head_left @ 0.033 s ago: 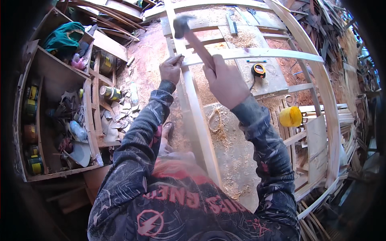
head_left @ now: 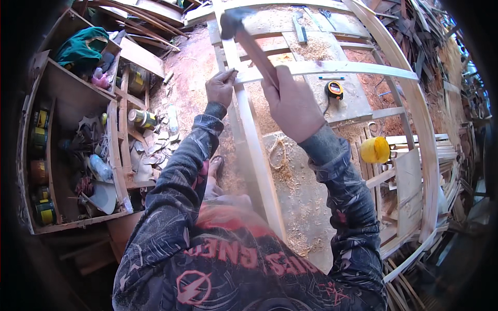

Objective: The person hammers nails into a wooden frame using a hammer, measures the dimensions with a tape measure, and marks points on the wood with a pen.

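My right hand (head_left: pixel 295 106) is wrapped round the wooden handle of a hammer (head_left: pixel 258 58). The hammer's dark head, blurred by motion, is raised beyond the joint of two pale wooden strips. At that joint my left hand (head_left: pixel 220 89) is closed in a pinch, thumb and forefinger together. Whatever lies between those fingertips is too small to make out. One strip, a crosspiece (head_left: pixel 332 68), runs to the right from the pinch. Its left end rests at a long wooden rail (head_left: pixel 259 155), which stretches toward my body.
Right of my right hand lie a tape measure (head_left: pixel 334 90) and a pen (head_left: pixel 331 78). A yellow container (head_left: pixel 374 150) stands farther right, beside a curved board (head_left: pixel 426 155). Shavings cover the work surface. At left, a wooden shelf unit (head_left: pixel 118 155) holds cans and cloth, near a clear bottle (head_left: pixel 173 118).
The hammer head has shifted slightly up and to the left, its handle tilting with it. My left hand and the wooden strips stay in place.
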Demonstrator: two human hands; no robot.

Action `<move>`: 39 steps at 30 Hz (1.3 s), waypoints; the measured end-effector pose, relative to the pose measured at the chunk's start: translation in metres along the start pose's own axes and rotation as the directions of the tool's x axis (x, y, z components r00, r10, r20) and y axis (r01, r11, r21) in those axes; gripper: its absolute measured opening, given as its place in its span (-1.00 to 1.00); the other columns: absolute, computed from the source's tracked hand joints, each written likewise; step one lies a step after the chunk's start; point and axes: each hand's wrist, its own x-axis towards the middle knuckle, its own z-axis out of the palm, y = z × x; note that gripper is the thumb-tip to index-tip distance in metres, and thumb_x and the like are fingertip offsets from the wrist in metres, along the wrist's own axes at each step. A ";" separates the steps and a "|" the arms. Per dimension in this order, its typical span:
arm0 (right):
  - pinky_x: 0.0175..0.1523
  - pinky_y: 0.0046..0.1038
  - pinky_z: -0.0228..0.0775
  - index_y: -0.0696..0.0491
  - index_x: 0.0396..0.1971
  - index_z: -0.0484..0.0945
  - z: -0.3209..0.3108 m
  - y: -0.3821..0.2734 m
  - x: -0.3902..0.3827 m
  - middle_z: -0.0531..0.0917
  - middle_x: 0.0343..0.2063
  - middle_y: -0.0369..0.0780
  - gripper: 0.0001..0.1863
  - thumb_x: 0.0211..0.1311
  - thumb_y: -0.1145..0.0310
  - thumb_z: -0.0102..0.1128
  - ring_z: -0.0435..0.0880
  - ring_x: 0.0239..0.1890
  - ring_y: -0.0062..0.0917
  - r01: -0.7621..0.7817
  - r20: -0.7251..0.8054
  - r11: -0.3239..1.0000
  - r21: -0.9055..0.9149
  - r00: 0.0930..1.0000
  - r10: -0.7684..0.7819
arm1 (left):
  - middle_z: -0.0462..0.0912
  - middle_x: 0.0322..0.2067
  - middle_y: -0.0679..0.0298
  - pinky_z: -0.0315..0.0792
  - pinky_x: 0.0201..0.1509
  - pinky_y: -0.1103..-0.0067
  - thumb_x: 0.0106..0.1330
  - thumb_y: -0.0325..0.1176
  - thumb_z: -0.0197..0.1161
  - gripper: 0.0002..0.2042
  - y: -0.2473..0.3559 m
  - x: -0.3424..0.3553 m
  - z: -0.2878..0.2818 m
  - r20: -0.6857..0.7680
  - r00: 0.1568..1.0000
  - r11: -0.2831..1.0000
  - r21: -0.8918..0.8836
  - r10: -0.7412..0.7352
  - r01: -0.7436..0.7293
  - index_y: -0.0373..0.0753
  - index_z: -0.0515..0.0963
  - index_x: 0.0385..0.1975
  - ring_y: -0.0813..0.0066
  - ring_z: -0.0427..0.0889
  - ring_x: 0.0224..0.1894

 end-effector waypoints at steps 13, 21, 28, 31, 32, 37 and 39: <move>-0.24 -0.09 0.39 0.15 -0.13 0.42 -0.017 0.049 -0.049 0.63 -0.36 0.10 -0.67 0.38 0.16 0.04 0.64 -0.28 0.04 -0.277 0.091 0.893 0.354 0.961 0.262 | 0.63 -0.21 0.26 0.47 -0.09 0.67 0.35 -0.43 0.23 -0.76 0.002 0.004 -0.008 0.032 0.999 0.998 0.052 0.032 -0.033 -0.24 0.66 -0.03 0.54 0.58 -0.20; -0.45 -0.12 0.34 0.13 -0.15 0.39 -0.021 0.070 -0.113 0.49 -0.59 0.05 -0.76 0.36 0.29 0.11 0.53 -0.58 -0.02 -0.136 0.076 0.979 0.150 0.989 0.125 | 0.36 -0.75 0.39 0.21 -0.77 0.55 0.44 -0.08 0.13 -0.61 -0.008 0.012 -0.006 0.137 0.870 0.873 -0.059 -0.473 0.484 -0.34 0.61 -0.40 0.60 0.31 -0.80; -0.42 0.03 0.37 0.07 -0.12 0.33 0.008 0.043 -0.127 0.57 -0.60 0.00 -0.76 0.32 0.32 0.10 0.58 -0.52 0.07 -0.049 0.111 0.998 0.033 0.993 0.045 | 0.33 -0.77 0.45 0.17 -0.75 0.59 0.44 -0.11 0.11 -0.62 -0.021 0.014 -0.001 0.058 0.960 0.959 -0.068 -0.273 0.277 -0.28 0.58 -0.51 0.66 0.26 -0.80; -0.38 0.05 0.40 0.08 -0.18 0.31 0.028 0.058 -0.132 0.57 -0.58 0.03 -0.77 0.31 0.31 0.10 0.60 -0.48 0.07 -0.066 0.189 0.996 -0.062 0.979 0.076 | 0.31 -0.78 0.47 0.13 -0.76 0.59 0.44 -0.14 0.11 -0.65 -0.022 0.015 -0.005 0.130 0.912 0.914 -0.070 -0.389 0.400 -0.26 0.59 -0.47 0.67 0.25 -0.81; -0.36 0.06 0.40 0.09 -0.20 0.31 0.034 0.063 -0.134 0.58 -0.57 0.04 -0.78 0.31 0.31 0.09 0.60 -0.46 0.07 -0.032 0.163 0.997 -0.070 0.986 0.043 | 0.31 -0.78 0.47 0.13 -0.76 0.59 0.44 -0.14 0.11 -0.65 -0.022 0.018 -0.003 0.127 0.914 0.915 -0.077 -0.385 0.396 -0.26 0.59 -0.47 0.67 0.25 -0.81; -0.33 0.07 0.39 0.10 -0.21 0.31 0.033 0.054 -0.139 0.59 -0.53 0.09 -0.78 0.29 0.33 0.10 0.60 -0.43 0.08 -0.142 0.205 0.989 -0.028 0.968 0.145 | 0.30 -0.79 0.47 0.09 -0.78 0.59 0.44 -0.15 0.12 -0.66 -0.026 0.016 -0.004 0.149 0.899 0.899 -0.092 -0.412 0.427 -0.29 0.61 -0.44 0.67 0.22 -0.82; -0.33 0.07 0.39 0.10 -0.21 0.31 0.035 0.056 -0.140 0.60 -0.52 0.10 -0.78 0.28 0.34 0.10 0.60 -0.42 0.09 -0.153 0.198 0.988 -0.018 0.968 0.154 | 0.30 -0.79 0.47 0.09 -0.78 0.59 0.44 -0.14 0.12 -0.66 -0.025 0.015 -0.004 0.153 0.903 0.906 -0.079 -0.402 0.416 -0.29 0.61 -0.44 0.67 0.22 -0.83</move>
